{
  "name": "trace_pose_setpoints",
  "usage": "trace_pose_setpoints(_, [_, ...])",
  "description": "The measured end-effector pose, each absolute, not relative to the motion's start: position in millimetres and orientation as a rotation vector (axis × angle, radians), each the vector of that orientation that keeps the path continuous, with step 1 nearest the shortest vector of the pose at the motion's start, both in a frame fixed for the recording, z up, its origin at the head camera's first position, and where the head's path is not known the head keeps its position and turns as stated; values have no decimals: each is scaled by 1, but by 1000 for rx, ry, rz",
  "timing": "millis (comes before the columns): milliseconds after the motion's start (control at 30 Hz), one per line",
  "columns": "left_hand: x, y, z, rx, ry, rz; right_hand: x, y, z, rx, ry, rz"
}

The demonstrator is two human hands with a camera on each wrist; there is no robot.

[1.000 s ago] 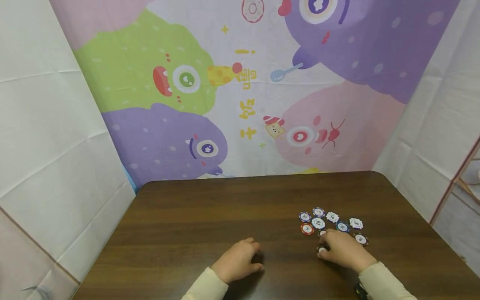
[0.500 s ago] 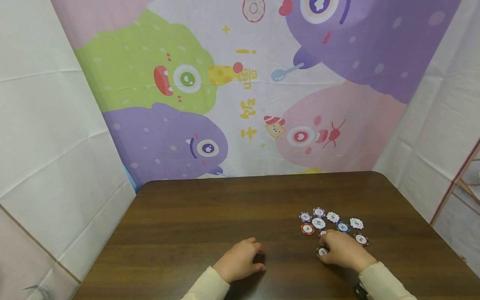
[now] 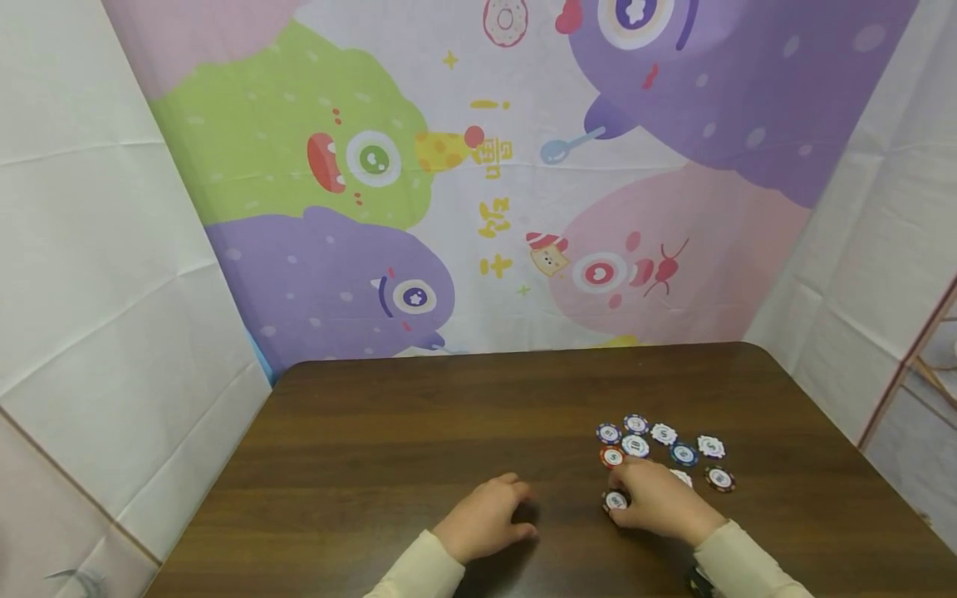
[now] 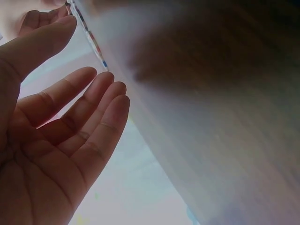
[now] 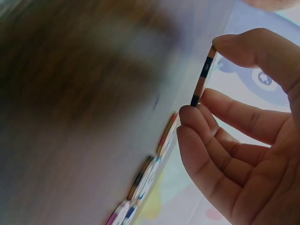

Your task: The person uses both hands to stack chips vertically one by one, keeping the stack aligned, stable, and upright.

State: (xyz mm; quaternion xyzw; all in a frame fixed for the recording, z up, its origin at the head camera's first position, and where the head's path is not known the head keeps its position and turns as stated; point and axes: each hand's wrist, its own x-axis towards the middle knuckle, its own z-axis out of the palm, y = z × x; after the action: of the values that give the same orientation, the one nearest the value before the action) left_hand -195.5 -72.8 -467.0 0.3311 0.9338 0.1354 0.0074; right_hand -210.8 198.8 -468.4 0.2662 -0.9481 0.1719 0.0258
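Note:
A poker chip with a black and brown edge [image 5: 205, 75] is pinched between thumb and fingertips of my right hand [image 3: 664, 500]. In the head view this chip [image 3: 615, 501] shows its white face at the hand's left side. My left hand [image 3: 481, 518] hovers low over the table left of it, holding nothing. Its loosely bent fingers [image 4: 105, 122] are spread from the thumb in the left wrist view. Just beyond the right hand lie a red chip [image 3: 611, 457] and a white-and-blue chip [image 3: 635, 446]. A white chip [image 3: 681, 478] is partly hidden behind the knuckles.
More poker chips lie flat at the table's right: blue-edged ones [image 3: 684, 453], white ones [image 3: 710, 446] and a dark brown-edged one [image 3: 720, 478]. The brown wooden table [image 3: 359, 440] meets a cartoon-printed cloth [image 3: 478, 316] at the back. White panels [image 3: 142, 249] stand at the sides.
My right hand has shifted left with the pinched chip, uncovering part of a white chip behind it. The left hand has moved only slightly right.

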Motion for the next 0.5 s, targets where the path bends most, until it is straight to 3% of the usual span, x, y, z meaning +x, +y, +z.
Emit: trace_pose_setpoints(500, [-195, -66, -468, 1010, 2896, 452, -212, 162, -463, 966, -2952, 591])
